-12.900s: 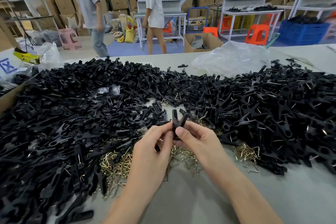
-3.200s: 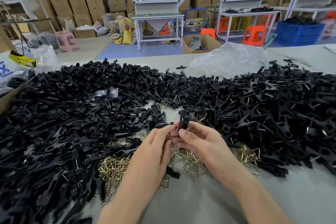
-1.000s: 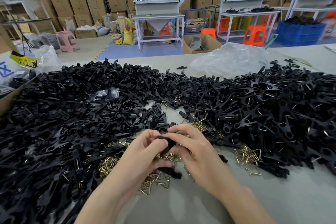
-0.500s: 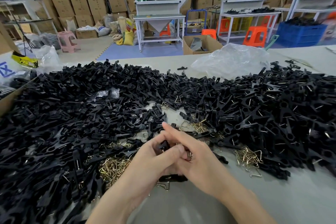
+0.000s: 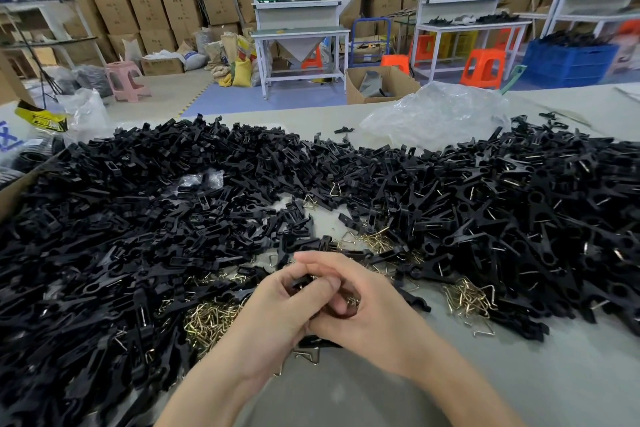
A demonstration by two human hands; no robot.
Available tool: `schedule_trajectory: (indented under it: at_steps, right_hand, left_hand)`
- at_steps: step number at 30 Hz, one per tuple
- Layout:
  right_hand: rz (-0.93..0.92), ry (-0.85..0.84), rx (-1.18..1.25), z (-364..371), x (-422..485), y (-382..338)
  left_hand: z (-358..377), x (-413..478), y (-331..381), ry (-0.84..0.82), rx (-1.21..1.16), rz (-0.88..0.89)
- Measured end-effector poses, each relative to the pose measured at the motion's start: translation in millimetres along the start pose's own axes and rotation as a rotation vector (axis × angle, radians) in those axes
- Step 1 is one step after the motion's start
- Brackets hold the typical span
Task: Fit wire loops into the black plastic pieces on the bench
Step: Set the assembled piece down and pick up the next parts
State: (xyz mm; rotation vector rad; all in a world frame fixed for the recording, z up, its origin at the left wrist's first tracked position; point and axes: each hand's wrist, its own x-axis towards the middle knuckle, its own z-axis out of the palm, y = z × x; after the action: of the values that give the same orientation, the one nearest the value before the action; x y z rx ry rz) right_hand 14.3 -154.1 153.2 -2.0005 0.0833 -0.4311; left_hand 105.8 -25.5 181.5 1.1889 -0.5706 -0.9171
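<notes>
My left hand [image 5: 273, 319] and my right hand [image 5: 363, 308] are pressed together low over the bench, both gripping a small black plastic piece [image 5: 300, 281], mostly hidden by the fingers. A bit of brass wire loop [image 5: 352, 302] shows under my right fingers. Loose brass wire loops [image 5: 211, 317] lie in a heap to the left of my hands, with another heap [image 5: 467, 298] to the right. A big mound of black plastic pieces [image 5: 121, 236] fills the left side of the bench, and a second mound [image 5: 519, 225] fills the right.
The grey bench top [image 5: 398, 388] is bare near me. A crumpled clear plastic bag [image 5: 436, 114] lies at the back right. A cardboard box edge [image 5: 14, 187] stands at the far left. Shelving, cartons and stools stand beyond the bench.
Over the last second my hands closed more tightly around the piece and stayed low on the bench. Earlier the piece was held upright, higher between my fingertips.
</notes>
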Motion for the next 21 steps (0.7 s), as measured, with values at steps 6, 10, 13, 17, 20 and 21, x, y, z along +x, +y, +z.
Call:
schedule_trajectory:
  at_steps: [6,10,13,17,20,21]
  right_hand:
    - [-0.090,-0.010,-0.057,-2.8,-2.4,-8.5]
    - [-0.115,-0.023,-0.088,-2.8,-4.5,-10.9]
    - [-0.109,-0.006,-0.119,-2.7,-5.9,-13.1]
    - [-0.088,0.035,-0.127,-2.1,-8.6,-10.4]
    - [-0.032,0.040,-0.008,-1.6,-10.2,-10.8]
    - [-0.020,0.042,0.019,-0.9,-10.8,-11.4]
  left_hand:
    - [0.3,0.0,-3.3,0.000,0.059,0.007]
    - [-0.1,0.0,-3.5,0.011,0.064,-0.005]
    - [2.6,0.6,-3.7,0.021,0.056,-0.005]
    - [3.9,-2.7,-1.3,-0.062,0.025,-0.017]
    - [0.1,-7.9,4.0,-0.182,-0.073,-0.075]
    - [-0.8,-8.7,5.2,-0.207,-0.081,-0.078]
